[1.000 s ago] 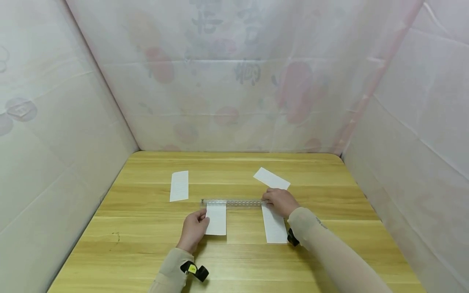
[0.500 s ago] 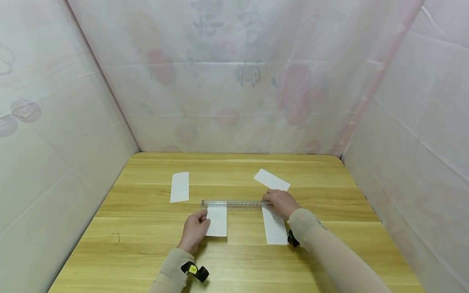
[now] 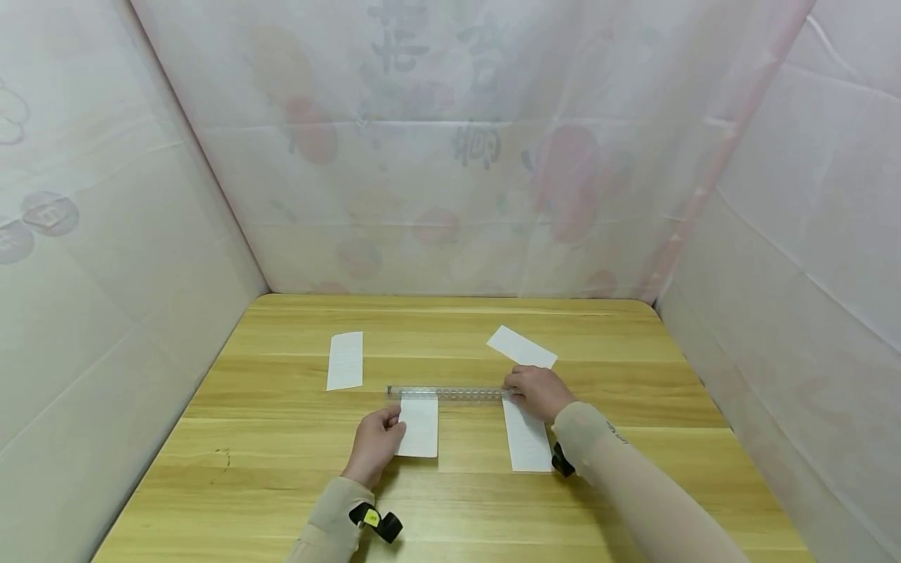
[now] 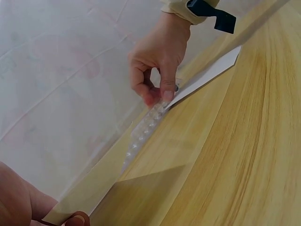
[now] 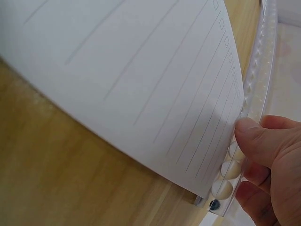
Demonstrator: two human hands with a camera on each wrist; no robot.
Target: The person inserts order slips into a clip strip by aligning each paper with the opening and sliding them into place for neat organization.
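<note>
Left hand (image 3: 375, 444) pinches a paper (image 3: 420, 428); right hand (image 3: 540, 389) grips one end of the clear strip (image 3: 464, 394). Risk: uneven pull could skew or crease the paper.

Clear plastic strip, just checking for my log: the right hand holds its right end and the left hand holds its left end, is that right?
Not quite: the left hand holds a white paper by its left edge, not the clear plastic strip, as the head view shows. The right hand does hold the strip's right end.
</note>
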